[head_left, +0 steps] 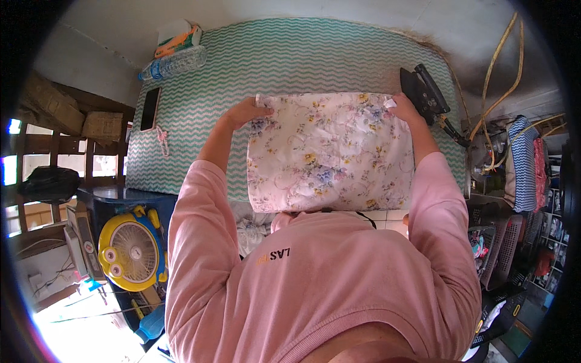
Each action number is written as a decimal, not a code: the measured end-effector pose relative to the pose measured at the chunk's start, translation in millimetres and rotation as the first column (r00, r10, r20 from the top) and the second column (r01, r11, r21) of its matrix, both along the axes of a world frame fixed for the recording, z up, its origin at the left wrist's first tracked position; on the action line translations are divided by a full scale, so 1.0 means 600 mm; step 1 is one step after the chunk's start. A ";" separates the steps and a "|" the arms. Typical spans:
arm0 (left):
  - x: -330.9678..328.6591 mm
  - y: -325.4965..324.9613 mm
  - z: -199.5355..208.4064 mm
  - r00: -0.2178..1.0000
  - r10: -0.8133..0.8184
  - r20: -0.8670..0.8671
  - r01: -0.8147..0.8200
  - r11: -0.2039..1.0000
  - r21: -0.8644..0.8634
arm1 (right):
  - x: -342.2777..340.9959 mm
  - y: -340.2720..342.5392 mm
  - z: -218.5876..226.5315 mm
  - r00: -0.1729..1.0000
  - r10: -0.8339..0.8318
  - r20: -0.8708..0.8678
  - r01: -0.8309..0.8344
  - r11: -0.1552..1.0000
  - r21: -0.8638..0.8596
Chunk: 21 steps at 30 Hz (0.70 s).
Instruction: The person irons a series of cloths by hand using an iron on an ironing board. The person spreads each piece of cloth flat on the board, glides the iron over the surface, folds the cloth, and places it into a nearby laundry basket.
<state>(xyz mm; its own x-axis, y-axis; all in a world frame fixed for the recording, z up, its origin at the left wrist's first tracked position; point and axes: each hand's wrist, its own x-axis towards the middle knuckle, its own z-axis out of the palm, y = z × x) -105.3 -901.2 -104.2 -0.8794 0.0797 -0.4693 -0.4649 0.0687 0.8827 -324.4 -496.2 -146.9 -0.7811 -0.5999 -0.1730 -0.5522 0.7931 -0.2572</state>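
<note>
Pink knit sweatshirt (327,290), worn, lower centre of the frame. Directly above it: one white floral-print cloth (336,148), mid-frame, roughly rectangular, long axis left to right, spread flat with shallow creases, its lower edge by the wearer's chest. Its main expanse lies between the hands and the body. Left hand (245,113): grasping the cloth's upper left corner, digits on the top face. Right hand (407,110): grasping the upper right corner, beside a small white tab. Neither hand is nearer the cloth; both touch it. Clothes iron (423,94), black, upper right, just beside the right hand. Zigzag-patterned green-and-white table cover (290,57), beneath and beyond. Clear plastic bottle (178,63), upper left.
</note>
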 end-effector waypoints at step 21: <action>0.120 0.004 0.168 0.940 -0.117 -0.320 -0.102 0.799 -0.593 | 0.029 -0.021 -0.017 0.943 -0.282 0.177 0.332 0.836 -0.437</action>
<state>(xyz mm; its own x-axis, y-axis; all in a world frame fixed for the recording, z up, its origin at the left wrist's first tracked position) -33.1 -898.5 -3.6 -0.9875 -0.1103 -0.1127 -0.1571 0.6305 0.7601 -306.9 -508.8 -157.0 -0.9316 -0.3622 -0.0288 -0.2506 0.6979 -0.6710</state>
